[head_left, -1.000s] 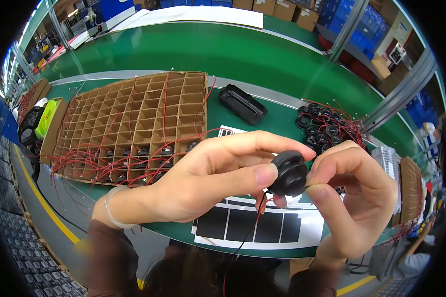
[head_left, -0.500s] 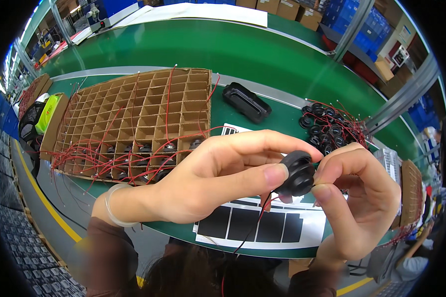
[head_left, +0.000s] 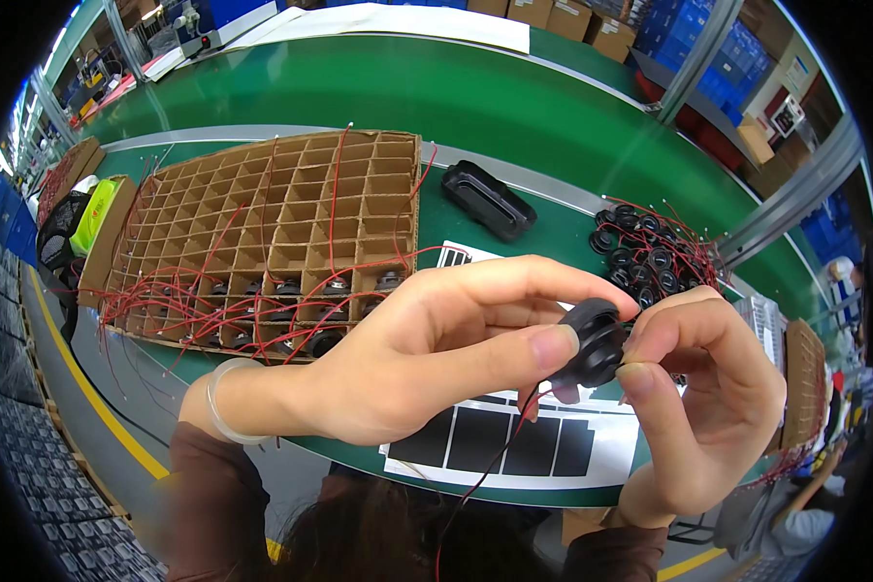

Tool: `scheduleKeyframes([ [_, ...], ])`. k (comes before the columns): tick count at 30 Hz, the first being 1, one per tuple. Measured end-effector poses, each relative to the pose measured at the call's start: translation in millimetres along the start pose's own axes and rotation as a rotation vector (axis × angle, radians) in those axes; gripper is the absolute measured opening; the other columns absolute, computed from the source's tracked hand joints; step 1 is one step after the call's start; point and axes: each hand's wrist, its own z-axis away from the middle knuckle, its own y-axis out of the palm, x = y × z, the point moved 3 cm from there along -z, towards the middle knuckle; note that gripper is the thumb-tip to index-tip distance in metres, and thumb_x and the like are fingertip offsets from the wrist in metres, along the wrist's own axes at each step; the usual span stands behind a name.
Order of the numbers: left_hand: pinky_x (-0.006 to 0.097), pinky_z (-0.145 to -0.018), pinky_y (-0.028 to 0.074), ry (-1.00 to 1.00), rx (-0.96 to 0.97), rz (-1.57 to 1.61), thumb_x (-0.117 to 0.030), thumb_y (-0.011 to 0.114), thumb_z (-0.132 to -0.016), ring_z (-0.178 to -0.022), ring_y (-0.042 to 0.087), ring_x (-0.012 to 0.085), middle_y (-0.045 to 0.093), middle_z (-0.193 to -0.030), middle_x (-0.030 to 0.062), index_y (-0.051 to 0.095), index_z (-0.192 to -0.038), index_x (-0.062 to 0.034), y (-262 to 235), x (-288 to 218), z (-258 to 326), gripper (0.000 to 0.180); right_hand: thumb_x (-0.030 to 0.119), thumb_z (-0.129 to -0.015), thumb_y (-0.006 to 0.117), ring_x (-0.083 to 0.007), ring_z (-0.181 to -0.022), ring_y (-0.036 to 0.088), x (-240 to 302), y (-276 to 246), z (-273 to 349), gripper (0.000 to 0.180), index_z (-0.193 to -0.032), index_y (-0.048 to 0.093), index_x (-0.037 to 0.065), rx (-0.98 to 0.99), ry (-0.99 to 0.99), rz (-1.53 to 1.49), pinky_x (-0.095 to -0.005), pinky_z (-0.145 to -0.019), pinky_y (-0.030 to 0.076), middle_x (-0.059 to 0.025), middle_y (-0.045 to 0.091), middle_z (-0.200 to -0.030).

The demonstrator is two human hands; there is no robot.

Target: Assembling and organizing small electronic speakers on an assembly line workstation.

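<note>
In front of me, above the table's near edge, my left hand (head_left: 398, 364) grips a small round black speaker (head_left: 592, 339) between thumb and fingers. Its stepped side is tilted towards the right. A thin red and black wire (head_left: 500, 451) hangs from it towards my body. My right hand (head_left: 703, 388) is closed, thumb and forefinger pinched at the speaker's right edge. Whether a small separate piece sits between those fingertips is hidden. Under the hands lies a white sheet with black rectangular stickers (head_left: 480, 441).
A cardboard divider tray (head_left: 291, 209) stands left, its near cells holding several speakers with tangled red wires. Behind the hands lies an oblong black plastic housing (head_left: 490, 199). More wired speakers (head_left: 645, 252) are heaped at right. Beyond runs a green conveyor belt (head_left: 359, 87), with a metal post (head_left: 791, 189) at right.
The speaker has shifted slightly to the right with both hands still on it and turned a little. The surroundings appear slightly displaced in the picture.
</note>
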Motion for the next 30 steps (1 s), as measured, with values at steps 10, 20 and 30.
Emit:
scheduleKeyframes([
  [10,0.023,-0.062,0.043,-0.028,-0.002,0.024,-0.023,0.044,-0.08,-0.082,0.05,0.0133,0.049,-0.096,0.0119,0.037,-0.11,0.0046,1.2,2.2,1.4,0.041,0.0,-0.061,0.054,-0.0092,-0.058,0.044,0.3,1.4,-0.4,0.011,-0.068,0.047,-0.004,0.019,-0.053,0.024,-0.0153,-0.051,0.035,-0.0095,0.048,-0.067],
  [20,0.022,-0.055,0.045,0.0,-0.023,-0.037,-0.028,0.042,-0.081,-0.079,0.051,0.0122,0.049,-0.092,0.0106,0.036,-0.111,0.0052,-1.7,-2.8,1.1,0.046,0.001,-0.062,0.052,-0.0165,-0.061,0.044,6.6,14.0,8.8,0.01,-0.067,0.045,-0.002,-0.178,-0.228,0.177,-0.0239,-0.058,0.036,-0.0107,0.046,-0.066],
  [30,0.023,-0.055,0.046,0.032,-0.064,-0.016,-0.029,0.04,-0.082,-0.078,0.053,0.0137,0.051,-0.093,0.0131,0.036,-0.111,0.0054,-2.9,-7.7,1.0,0.046,-0.007,-0.063,0.048,-0.0207,-0.066,0.047,4.3,11.4,5.8,0.013,-0.075,0.044,-0.002,-0.054,-0.565,0.361,-0.0298,-0.062,0.041,-0.0134,0.046,-0.073],
])
